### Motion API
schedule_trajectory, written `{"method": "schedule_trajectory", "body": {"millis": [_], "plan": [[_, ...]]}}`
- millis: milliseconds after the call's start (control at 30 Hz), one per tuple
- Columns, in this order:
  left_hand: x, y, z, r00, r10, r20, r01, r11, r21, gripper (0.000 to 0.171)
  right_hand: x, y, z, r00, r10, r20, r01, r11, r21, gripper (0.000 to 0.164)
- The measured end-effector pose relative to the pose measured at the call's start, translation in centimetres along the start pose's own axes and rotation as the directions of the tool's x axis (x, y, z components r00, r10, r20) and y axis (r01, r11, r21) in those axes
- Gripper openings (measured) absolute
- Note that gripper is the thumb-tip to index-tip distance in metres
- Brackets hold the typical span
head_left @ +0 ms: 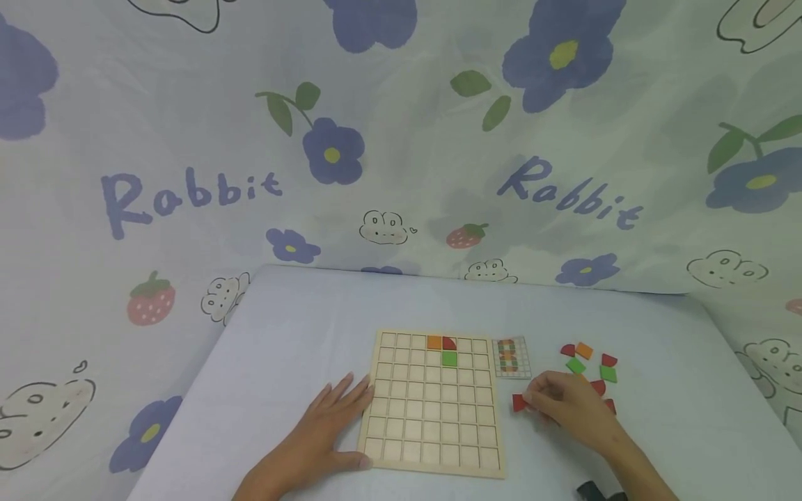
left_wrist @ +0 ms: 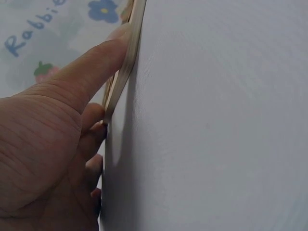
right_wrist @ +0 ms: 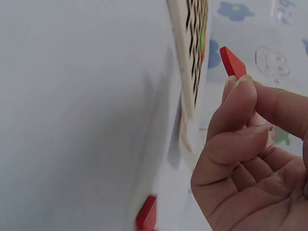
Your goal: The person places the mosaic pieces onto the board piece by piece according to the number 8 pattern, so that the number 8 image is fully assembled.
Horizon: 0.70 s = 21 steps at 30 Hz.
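A wooden grid board [head_left: 432, 410] lies on the white table, with an orange square tile [head_left: 434, 342], a red quarter-round tile [head_left: 449, 343] and a green square tile [head_left: 449, 359] in its upper cells. My left hand [head_left: 328, 424] rests against the board's left edge, fingers spread and straight; in the left wrist view its thumb [left_wrist: 91, 67] touches the wooden rim. To the right of the board, my right hand [head_left: 567, 403] pinches a red tile [right_wrist: 233, 62] between thumb and fingertips, held above the table. Part of that tile is hidden by the fingers.
A pattern card [head_left: 512, 358] lies against the board's right side. Several loose tiles, red, orange [head_left: 584, 350] and green [head_left: 608, 374], are scattered beyond my right hand, some partly covered by it. A black object [head_left: 592, 491] shows by the right forearm. Printed cloth hangs behind the table.
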<state>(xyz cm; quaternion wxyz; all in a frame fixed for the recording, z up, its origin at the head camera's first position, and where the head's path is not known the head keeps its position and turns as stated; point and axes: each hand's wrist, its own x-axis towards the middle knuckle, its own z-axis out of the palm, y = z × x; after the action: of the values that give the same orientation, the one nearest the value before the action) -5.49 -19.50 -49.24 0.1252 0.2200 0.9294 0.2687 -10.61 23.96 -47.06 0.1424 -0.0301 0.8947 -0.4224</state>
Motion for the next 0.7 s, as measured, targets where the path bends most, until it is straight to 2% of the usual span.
{"method": "schedule_trajectory", "body": {"millis": [267, 467, 700], "plan": [[0.0, 0.0, 0.1, 0.999, 0.022, -0.024, -0.022, 1.000, -0.001, 0.100, 2.8, -3.2, 2.1, 0.997, -0.065, 0.038, 0.065, 0.998, 0.016, 0.008], [0.0, -0.1, 0.1, 0.999, 0.027, -0.030, -0.027, 1.000, 0.000, 0.100, 5.1, -5.1, 4.4, 0.995, -0.091, 0.031, 0.091, 0.996, -0.022, 0.010], [0.2, 0.0, 0.0, 1.000, 0.006, -0.003, -0.006, 1.000, -0.011, 0.101, 6.8, -6.3, 6.4, 0.997, -0.074, 0.028, 0.074, 0.997, -0.027, 0.014]]}}
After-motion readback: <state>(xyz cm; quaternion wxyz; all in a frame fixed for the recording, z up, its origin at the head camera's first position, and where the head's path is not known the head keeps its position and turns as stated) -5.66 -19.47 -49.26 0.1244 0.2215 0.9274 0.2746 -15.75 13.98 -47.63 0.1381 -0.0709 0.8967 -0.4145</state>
